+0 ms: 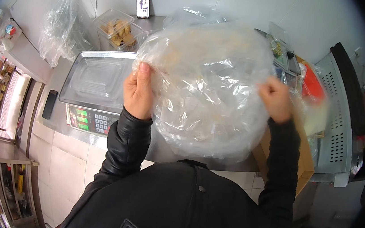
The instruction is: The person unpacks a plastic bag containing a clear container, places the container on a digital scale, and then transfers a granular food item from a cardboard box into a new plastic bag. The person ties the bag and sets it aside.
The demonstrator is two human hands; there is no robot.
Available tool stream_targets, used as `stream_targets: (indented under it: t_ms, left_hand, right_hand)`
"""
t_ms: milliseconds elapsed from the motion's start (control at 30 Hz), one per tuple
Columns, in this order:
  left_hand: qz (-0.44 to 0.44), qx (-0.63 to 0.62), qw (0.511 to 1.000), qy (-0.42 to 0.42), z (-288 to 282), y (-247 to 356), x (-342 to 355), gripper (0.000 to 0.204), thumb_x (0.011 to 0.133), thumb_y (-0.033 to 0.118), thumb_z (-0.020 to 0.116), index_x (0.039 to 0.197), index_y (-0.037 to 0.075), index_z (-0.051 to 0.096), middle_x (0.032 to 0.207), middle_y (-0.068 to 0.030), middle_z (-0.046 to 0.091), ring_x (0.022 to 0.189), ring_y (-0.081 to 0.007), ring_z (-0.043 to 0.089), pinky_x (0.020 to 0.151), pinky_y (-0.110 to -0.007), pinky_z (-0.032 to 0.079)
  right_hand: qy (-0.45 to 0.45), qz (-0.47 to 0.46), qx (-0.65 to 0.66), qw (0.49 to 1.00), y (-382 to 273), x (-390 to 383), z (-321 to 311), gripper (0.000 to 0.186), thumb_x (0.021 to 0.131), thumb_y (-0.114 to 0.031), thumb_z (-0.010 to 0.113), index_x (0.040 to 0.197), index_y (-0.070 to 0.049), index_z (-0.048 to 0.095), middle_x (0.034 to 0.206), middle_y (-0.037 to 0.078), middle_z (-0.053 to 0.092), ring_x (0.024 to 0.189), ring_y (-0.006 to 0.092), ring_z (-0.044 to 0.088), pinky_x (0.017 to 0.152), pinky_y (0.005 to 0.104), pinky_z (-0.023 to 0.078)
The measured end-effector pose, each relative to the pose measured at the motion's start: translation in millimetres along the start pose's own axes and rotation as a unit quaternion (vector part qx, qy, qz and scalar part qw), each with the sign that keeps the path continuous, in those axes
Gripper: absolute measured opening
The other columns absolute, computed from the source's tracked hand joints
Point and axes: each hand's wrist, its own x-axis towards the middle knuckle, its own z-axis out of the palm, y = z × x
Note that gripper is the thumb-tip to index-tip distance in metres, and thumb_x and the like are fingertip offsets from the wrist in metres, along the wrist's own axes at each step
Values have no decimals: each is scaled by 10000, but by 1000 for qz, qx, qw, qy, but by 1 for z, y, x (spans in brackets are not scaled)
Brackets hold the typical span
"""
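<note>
A large, puffed-out clear plastic bag (207, 94) spreads in front of my chest, above the metal counter. My left hand (140, 93) pinches its left edge, thumb up and fingers closed. At the opposite edge, my right hand (276, 100) is curled closed on the plastic, somewhat smeared by motion. Pale yellowish patches show faintly through the upper part of the bag; I cannot make out what they are. Left of the bag, a digital scale (87, 119) carries a clear plastic container or lid (98, 79) on its metal pan.
Behind the scale stand clear boxes of brown food (120, 35). A phone (143, 7) leans on the wall; another dark phone (50, 104) lies at the counter's left edge. Hanging plastic bags (66, 31) are far left. A cardboard box (305, 166) and a perforated metal panel (333, 117) flank the right.
</note>
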Motion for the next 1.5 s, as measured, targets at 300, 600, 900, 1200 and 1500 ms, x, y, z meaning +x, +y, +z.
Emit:
stream_targets:
  t_ms: [300,600,900,1200,1500]
  left_hand:
    - [64,68,994,52,-13,-9,6,351,870,285,488,637,27,536,656,21,510,615,-51,414,587,-195,327]
    - [51,101,993,38,-17,-13,7,371,866,265,491,554,65,482,568,38,456,530,-38,374,500,-183,281]
    - [-24,-9,999,46,10,-18,-2,382,889,256,447,559,68,490,564,33,474,523,-31,394,487,-183,288]
    - [-34,16,999,4,0,-15,3,354,878,187,461,544,72,465,573,50,439,529,-27,343,491,-194,267]
    - [-36,-16,999,-26,10,-13,0,331,880,185,451,585,34,462,616,9,463,582,-55,384,548,-203,302]
  right_hand:
    - [221,10,158,962,39,4,-35,246,804,-71,544,617,-79,384,557,-60,376,488,23,350,444,166,275]
    - [222,126,407,877,35,-5,-47,229,814,-112,526,645,-72,377,522,-54,343,443,60,346,421,207,292]
    - [182,-188,-57,963,-29,-19,-1,246,679,-53,630,863,-27,468,864,123,500,714,204,519,623,297,417]
    - [190,-20,139,972,-50,-19,-25,74,767,-45,528,702,-34,496,632,77,469,602,162,490,546,286,392]
    - [-6,-162,35,986,-58,-16,-13,144,780,-108,516,908,-41,512,778,94,565,736,197,549,642,310,422]
